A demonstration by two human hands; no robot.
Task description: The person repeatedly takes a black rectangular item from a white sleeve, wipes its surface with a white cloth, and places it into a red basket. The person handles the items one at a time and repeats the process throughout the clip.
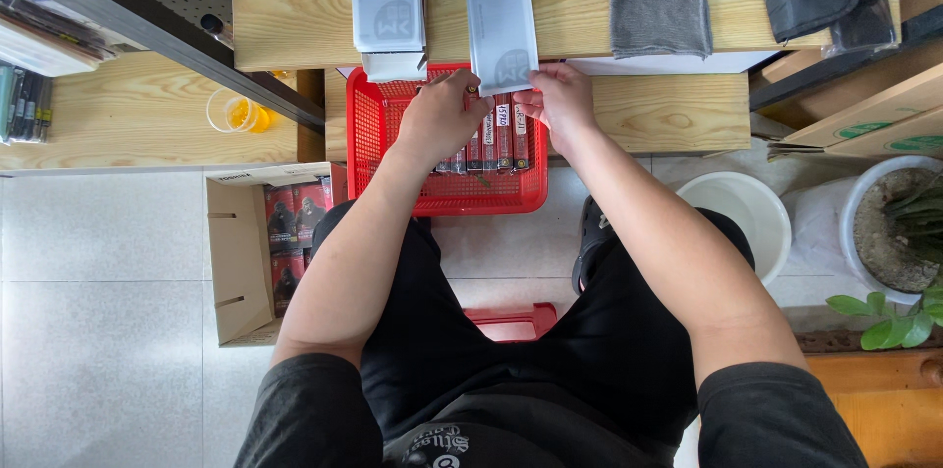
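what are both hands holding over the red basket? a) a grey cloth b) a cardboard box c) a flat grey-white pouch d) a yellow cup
c: the left hand and right hand both pinch the near end of the flat grey-white pouch, which lies on the wooden shelf above the red basket.

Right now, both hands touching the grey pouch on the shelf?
Touching. The head view shows the left hand and the right hand pinching the near edge of the grey pouch, fingertips overlapping it, above the red basket.
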